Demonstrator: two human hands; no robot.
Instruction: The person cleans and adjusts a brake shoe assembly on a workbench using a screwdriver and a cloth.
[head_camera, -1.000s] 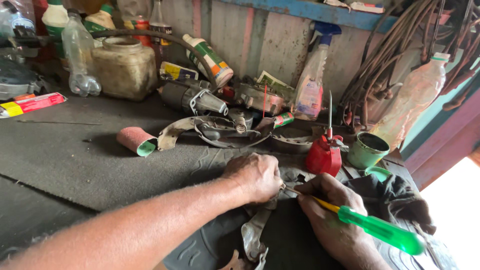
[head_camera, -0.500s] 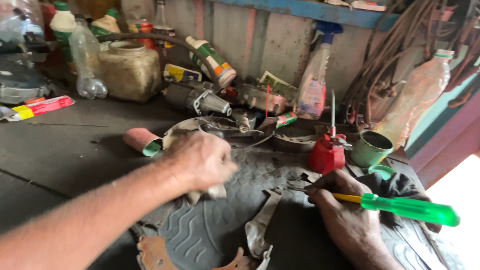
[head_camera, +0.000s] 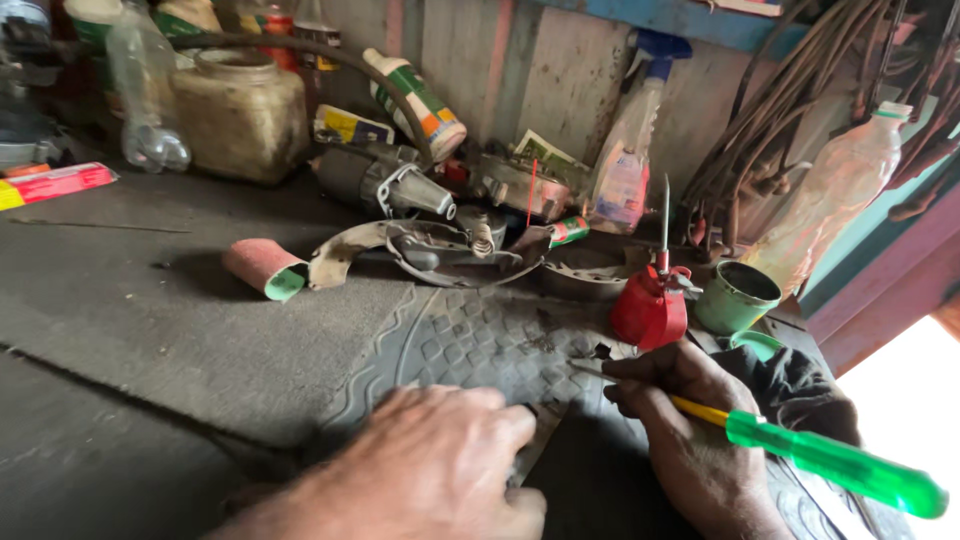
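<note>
At the far left of the bench lies a flat red packet, with a clear bottle and a cloudy jar behind it near the wall. Further along, a pink roll with a green end lies on its side, just beside a curved metal part and a grey motor.

The left hand lies palm down at the lower edge of the view on a patterned rubber mat. Its fingers are bent and close together, pressing on a flat grey strip that shows just past the knuckles; whether they grip it or only pin it down cannot be told.

Behind the mat stands a spray bottle. To the right, a red oil can with a thin spout stands next to a green cup.

The right hand is closed around a screwdriver: the green handle sticks out to the lower right, and the shaft runs left across the mat, its tip near the strip by the left hand. Under the wrist lies a dark cloth. A pale bottle and a bundle of cables hang at the far right.
</note>
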